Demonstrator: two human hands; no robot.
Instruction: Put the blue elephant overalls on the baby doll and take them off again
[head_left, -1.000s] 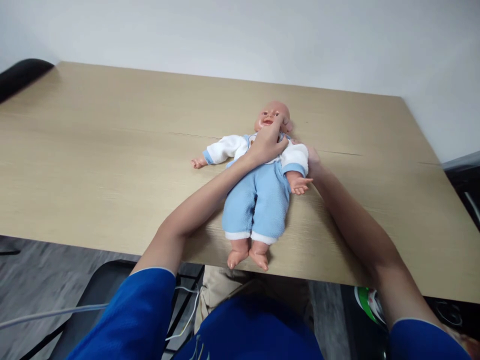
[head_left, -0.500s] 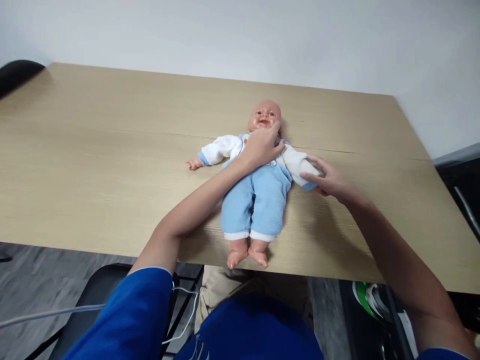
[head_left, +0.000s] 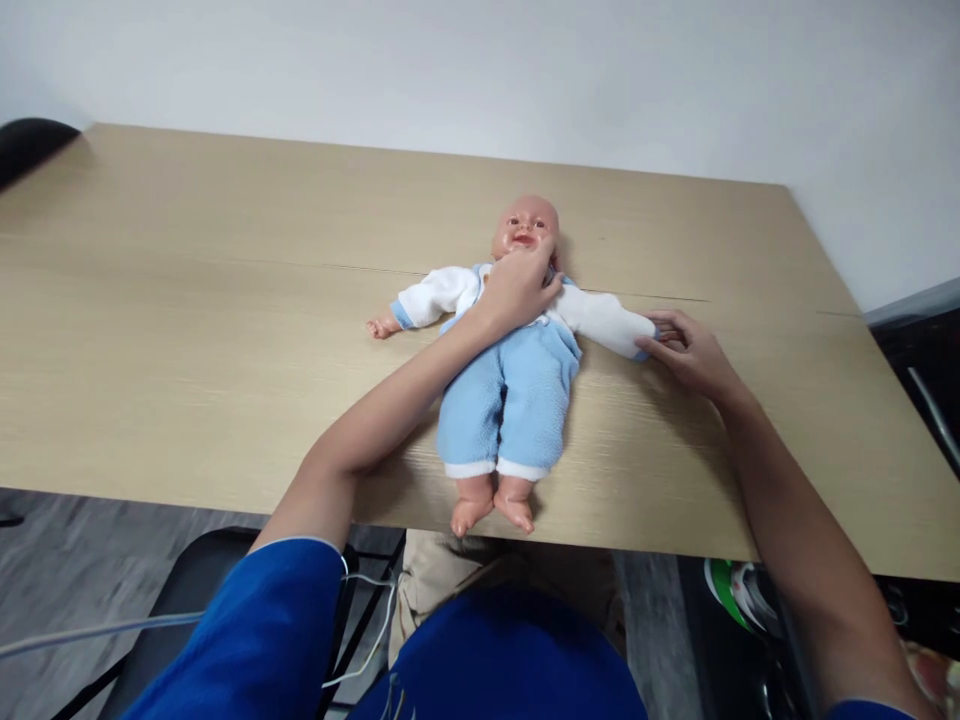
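A baby doll (head_left: pixel 510 390) in light blue rompers with white sleeves lies on its back on the wooden table (head_left: pixel 187 300), feet at the near edge. My left hand (head_left: pixel 517 285) rests on its chest just under the chin, fingers curled against the collar. My right hand (head_left: pixel 690 350) grips the end of the doll's right-side arm (head_left: pixel 604 322), which is stretched out flat to the right; the doll's little hand is hidden in my fingers. The other doll arm (head_left: pixel 416 300) points left, untouched.
A white wall runs behind the table. A dark chair back (head_left: pixel 30 145) shows at the far left corner. Below the near edge are a black chair seat (head_left: pixel 187 590), white cables (head_left: pixel 90 632) and dark objects on the floor at right (head_left: pixel 915 350).
My right hand came out from beside the doll's shoulder, took hold of its arm and drew it straight out to the right. My left hand stayed on the chest.
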